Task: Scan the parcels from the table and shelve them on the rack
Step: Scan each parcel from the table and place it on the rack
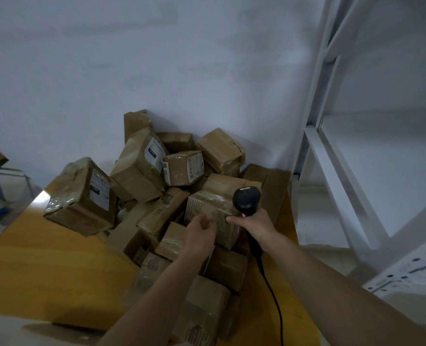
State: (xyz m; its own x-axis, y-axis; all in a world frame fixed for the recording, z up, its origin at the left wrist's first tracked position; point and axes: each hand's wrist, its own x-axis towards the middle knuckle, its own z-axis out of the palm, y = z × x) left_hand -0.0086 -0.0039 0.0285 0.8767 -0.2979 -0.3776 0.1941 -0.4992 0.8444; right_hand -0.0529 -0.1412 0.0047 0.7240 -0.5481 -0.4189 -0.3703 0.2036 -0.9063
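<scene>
Gripping black scanner [246, 199] in right hand [254, 227]; left hand [199, 232] loosely curling, touching printed parcel [213, 211] atop pile on table [44, 265].

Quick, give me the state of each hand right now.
Left hand: open, fingers relaxed, reaching to the printed parcel; contact cannot be told.
Right hand: closed around the black scanner.

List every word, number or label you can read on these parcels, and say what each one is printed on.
No text reads with certainty.
Small centre parcel: white label, vertical dark letters, too blurred to quote.
Tilted parcel behind it: white label with a dark block, illegible.
Large left parcel: shipping label, print too small.
Printed parcel touched by the left hand: brown markings, unreadable.
Scanner in the right hand: no legible text.
</scene>
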